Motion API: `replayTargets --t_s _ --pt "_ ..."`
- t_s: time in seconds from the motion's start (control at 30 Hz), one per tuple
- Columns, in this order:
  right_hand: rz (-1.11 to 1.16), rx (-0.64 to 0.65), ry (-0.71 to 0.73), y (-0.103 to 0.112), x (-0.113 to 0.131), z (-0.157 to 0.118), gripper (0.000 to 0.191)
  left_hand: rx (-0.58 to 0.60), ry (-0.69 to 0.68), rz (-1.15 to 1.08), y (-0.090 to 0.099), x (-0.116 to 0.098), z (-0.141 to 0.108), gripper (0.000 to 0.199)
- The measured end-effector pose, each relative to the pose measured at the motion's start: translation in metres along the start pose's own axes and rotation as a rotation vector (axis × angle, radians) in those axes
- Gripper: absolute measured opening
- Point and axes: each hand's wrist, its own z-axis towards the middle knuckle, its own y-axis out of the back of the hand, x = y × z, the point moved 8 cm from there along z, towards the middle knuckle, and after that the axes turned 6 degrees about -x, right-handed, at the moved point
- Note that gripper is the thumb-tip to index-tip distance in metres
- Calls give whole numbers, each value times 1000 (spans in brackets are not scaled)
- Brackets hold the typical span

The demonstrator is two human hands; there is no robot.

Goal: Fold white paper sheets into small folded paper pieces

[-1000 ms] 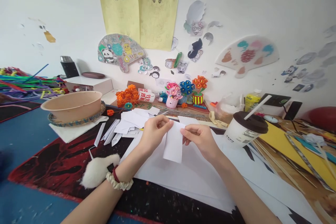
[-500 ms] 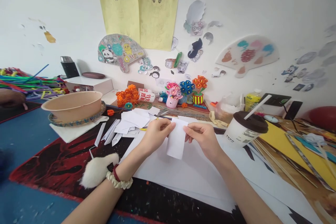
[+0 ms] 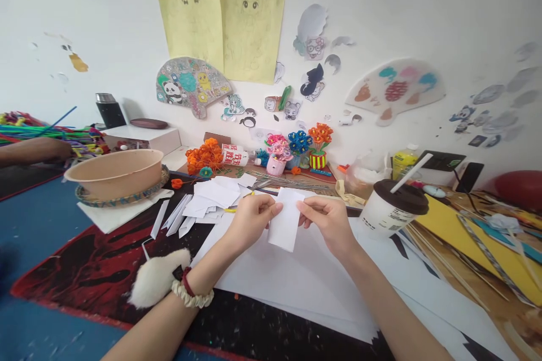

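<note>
Between my hands a small white rectangle of paper (image 3: 284, 223) is held up, slightly tilted. My left hand (image 3: 253, 219) pinches its left edge between thumb and curled fingers. On the opposite edge, my right hand (image 3: 328, 220) grips the paper the same way. Large white paper sheets (image 3: 313, 293) lie flat beneath both hands. Just beyond my left hand are a pile of cut white paper pieces (image 3: 215, 194) and several narrow folded paper strips (image 3: 178, 215). Part of a yellow-handled tool shows by the pile.
A white fluffy object (image 3: 157, 279) lies beside my left wrist. A beige basin (image 3: 116, 172) stands at left, and a lidded cup with a straw (image 3: 392, 208) at right. Flower pots (image 3: 317, 159) line the back. Another person's hand (image 3: 55, 151) is at far left.
The paper's lower edge has risen slightly as its tilt changed; both hands keep their grip. At far left, the other person's hand has moved right, further into view.
</note>
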Motion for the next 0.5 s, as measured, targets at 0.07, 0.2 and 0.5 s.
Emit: replayTargets --t_s 0.07,0.2,0.5 --pt "5 -18 8 2 0 1 29 6 -15 11 -1 -1 0 37" --pt "35 -85 20 9 0 1 26 56 -17 7 -6 1 0 41" --pt "36 -174 37 20 0 3 25 105 12 1 -11 5 -2 39"
